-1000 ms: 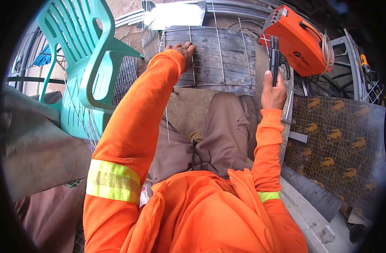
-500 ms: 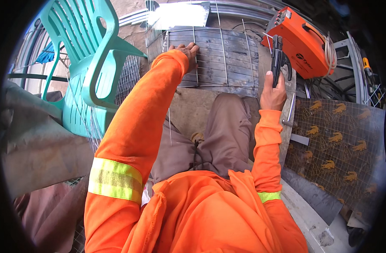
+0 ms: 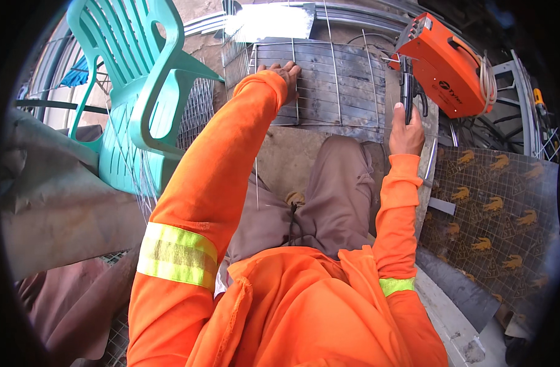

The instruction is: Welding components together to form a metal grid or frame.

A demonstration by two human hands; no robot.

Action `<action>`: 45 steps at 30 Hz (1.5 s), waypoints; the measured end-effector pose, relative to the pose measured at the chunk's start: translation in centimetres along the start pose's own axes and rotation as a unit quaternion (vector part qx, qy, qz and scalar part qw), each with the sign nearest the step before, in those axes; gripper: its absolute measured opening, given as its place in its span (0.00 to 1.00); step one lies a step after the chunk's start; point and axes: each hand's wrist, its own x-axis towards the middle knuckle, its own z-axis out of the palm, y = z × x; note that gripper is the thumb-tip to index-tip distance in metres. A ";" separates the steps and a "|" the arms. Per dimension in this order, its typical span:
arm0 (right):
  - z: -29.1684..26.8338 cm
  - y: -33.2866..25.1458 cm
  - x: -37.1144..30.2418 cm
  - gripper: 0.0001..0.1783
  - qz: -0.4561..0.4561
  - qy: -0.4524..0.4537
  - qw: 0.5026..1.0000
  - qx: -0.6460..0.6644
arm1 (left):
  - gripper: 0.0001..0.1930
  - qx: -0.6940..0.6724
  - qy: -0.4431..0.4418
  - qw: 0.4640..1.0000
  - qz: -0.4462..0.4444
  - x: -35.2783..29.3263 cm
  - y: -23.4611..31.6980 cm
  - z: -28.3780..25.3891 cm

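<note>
My left hand [image 3: 285, 78] reaches forward over a thin wire grid [image 3: 336, 76], its fingers curled over a wire near the grid's left side. Under the grid lies a dark grey slatted metal sheet [image 3: 362, 85]. On the right, my right hand [image 3: 406, 137] grips a black electrode holder [image 3: 406, 88] with a lever on its side. It points away from me, its jaw end beside the sheet's right edge. A thin rod seems to cross at that end. My left thumb is hidden.
A green plastic chair [image 3: 124, 116] stands at the left, with wire mesh [image 3: 197, 113] beside it. An orange welding machine [image 3: 442, 67] with a coiled cable sits at the far right. Nearer lies a dark patterned board [image 3: 488, 208]. A bright plate [image 3: 271, 21] lies beyond the grid.
The whole scene has shifted slightly to the right in the picture. Both hands keep nearly the same places relative to the grid, and the electrode holder stays in my right hand.
</note>
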 end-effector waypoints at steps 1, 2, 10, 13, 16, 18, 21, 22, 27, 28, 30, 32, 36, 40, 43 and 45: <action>0.3 0.2 -0.1 0.23 -0.001 -0.001 1.000 0.002 | 0.29 -0.002 0.004 1.000 0.000 -0.1 0.0 -0.1; 0.9 0.7 -0.3 0.23 -0.014 0.021 1.000 0.004 | 0.29 -0.001 0.004 1.000 -0.002 -0.1 0.0 -0.2; 0.6 1.6 0.1 0.19 0.172 -0.051 0.930 0.320 | 0.28 0.002 -0.011 1.000 0.004 0.0 0.1 -0.3; 0.5 1.5 -0.2 0.23 0.063 -0.018 0.989 0.133 | 0.28 0.001 0.021 1.000 0.009 -0.2 -0.2 0.1; 0.7 2.0 -0.1 0.25 -0.049 0.015 0.999 0.004 | 0.28 0.001 -0.006 1.000 -0.002 0.1 0.1 -0.3; 0.7 2.6 0.3 0.25 -0.038 -0.002 0.999 0.038 | 0.28 -0.001 0.000 1.000 0.001 0.1 0.2 -0.2; -1.1 1.4 0.6 0.19 0.184 -0.074 0.922 0.332 | 0.28 -0.005 0.000 1.000 -0.007 0.0 0.0 -0.2; -1.5 1.5 0.7 0.18 0.217 -0.055 0.883 0.412 | 0.28 -0.005 -0.006 1.000 -0.007 0.1 0.2 -0.3; 1.5 3.8 -0.3 0.22 0.097 0.001 0.976 0.196 | 0.28 -0.011 -0.010 1.000 -0.003 0.0 0.6 -0.5; 1.7 3.9 -0.3 0.22 0.097 -0.002 0.976 0.198 | 0.28 -0.010 -0.007 1.000 -0.004 -0.1 0.5 -0.3; 1.9 4.0 -0.5 0.24 -0.006 0.059 0.996 0.069 | 0.28 -0.009 0.012 1.000 -0.011 0.0 0.5 -0.1; 1.2 3.3 -0.2 0.22 -0.006 0.035 0.995 0.097 | 0.28 -0.007 0.030 0.999 -0.009 0.0 0.4 0.1; -1.2 2.3 0.9 0.21 0.256 -0.054 0.843 0.469 | 0.28 -0.005 -0.012 1.000 -0.002 0.0 0.4 -0.6; -1.4 2.6 0.6 0.19 0.153 -0.090 0.956 0.233 | 0.28 0.000 -0.015 1.000 -0.006 0.3 0.5 -0.8; -0.4 2.5 0.1 0.23 -0.158 0.027 0.986 -0.049 | 0.28 0.009 -0.013 1.000 -0.018 0.4 0.7 -0.5; -0.7 3.9 0.6 0.23 -0.040 -0.018 0.999 0.029 | 0.28 0.004 -0.018 1.000 -0.017 0.5 0.8 -0.5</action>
